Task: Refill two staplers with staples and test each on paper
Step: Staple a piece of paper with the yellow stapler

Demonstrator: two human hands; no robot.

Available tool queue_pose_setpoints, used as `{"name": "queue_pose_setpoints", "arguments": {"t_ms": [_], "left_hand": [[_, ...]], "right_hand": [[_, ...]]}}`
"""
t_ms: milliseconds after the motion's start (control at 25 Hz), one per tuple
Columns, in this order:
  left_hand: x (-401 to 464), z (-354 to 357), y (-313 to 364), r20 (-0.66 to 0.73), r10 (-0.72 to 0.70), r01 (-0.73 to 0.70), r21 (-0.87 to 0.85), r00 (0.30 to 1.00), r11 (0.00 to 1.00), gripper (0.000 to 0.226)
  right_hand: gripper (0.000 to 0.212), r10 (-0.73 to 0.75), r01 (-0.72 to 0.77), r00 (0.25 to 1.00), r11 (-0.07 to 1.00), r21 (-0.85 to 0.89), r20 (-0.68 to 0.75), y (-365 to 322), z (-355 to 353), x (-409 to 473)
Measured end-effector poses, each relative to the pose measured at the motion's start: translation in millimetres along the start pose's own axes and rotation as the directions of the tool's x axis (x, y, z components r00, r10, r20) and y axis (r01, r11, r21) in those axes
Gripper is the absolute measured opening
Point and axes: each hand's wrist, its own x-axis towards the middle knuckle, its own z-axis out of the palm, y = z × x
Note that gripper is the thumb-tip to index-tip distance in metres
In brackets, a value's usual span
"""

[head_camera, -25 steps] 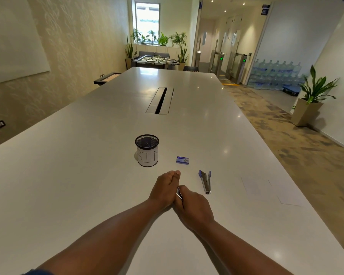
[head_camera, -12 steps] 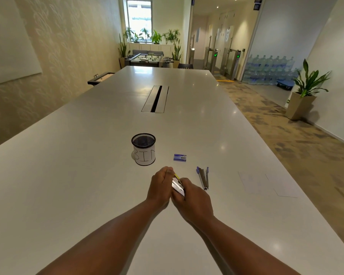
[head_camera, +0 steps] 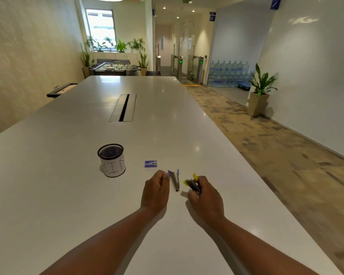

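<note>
A blue-tipped stapler [head_camera: 175, 180] lies swung open in a V on the white table [head_camera: 68, 195]. My left hand [head_camera: 156, 192] is curled beside it, fingertips pinching its left blue end. My right hand [head_camera: 206, 199] holds a yellow-tipped stapler [head_camera: 193, 184], also open, just above the table to the right of the blue one. A small blue staple box [head_camera: 150, 163] lies flat a little beyond my left hand. The sheets of paper do not show clearly on the white tabletop.
A black mesh cup [head_camera: 112, 162] with a white label reading "BIN" stands left of the staple box. A cable slot [head_camera: 123, 108] runs down the table's middle. The table's right edge drops to carpeted floor, with a potted plant [head_camera: 260, 92] by the wall.
My hands, joined on the yellow stapler before, have parted. The right hand carried it to the right; the left hand moved onto the blue stapler. My head has tilted up.
</note>
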Motion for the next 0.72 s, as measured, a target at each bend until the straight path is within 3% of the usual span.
{"name": "queue_pose_setpoints", "arguments": {"t_ms": [120, 320, 440, 560, 720], "left_hand": [[9.1, 40.2, 22.3, 0.177, 0.102, -0.111, 0.043, 0.979, 0.993, 0.021], [22.7, 95.9, 37.1, 0.393, 0.116, -0.169, 0.102, 0.912, 0.98, 0.011], [34.4, 120.4, 34.4, 0.482, 0.141, -0.248, 0.167, 0.865, 0.954, 0.043], [46.9, 144.9, 33.1, 0.542, 0.11, -0.313, 0.298, 0.833, 0.902, 0.074], [49.8, 163.5, 25.3, 0.593, 0.053, -0.335, 0.377, 0.804, 0.863, 0.09]], "right_hand": [[0.018, 0.07, -0.071, 0.996, 0.997, -0.023, -0.056, 28.7, -33.8, 15.0], [0.02, 0.179, -0.174, 0.978, 0.983, 0.052, -0.107, 68.4, -67.9, 31.1], [0.029, 0.273, -0.241, 0.957, 0.937, 0.251, -0.099, 91.4, -69.5, 32.3], [0.027, 0.303, -0.243, 0.944, 0.908, 0.342, -0.134, 99.3, -68.2, 32.9], [0.027, 0.341, -0.245, 0.927, 0.866, 0.436, -0.157, 102.5, -71.3, 37.5]]}}
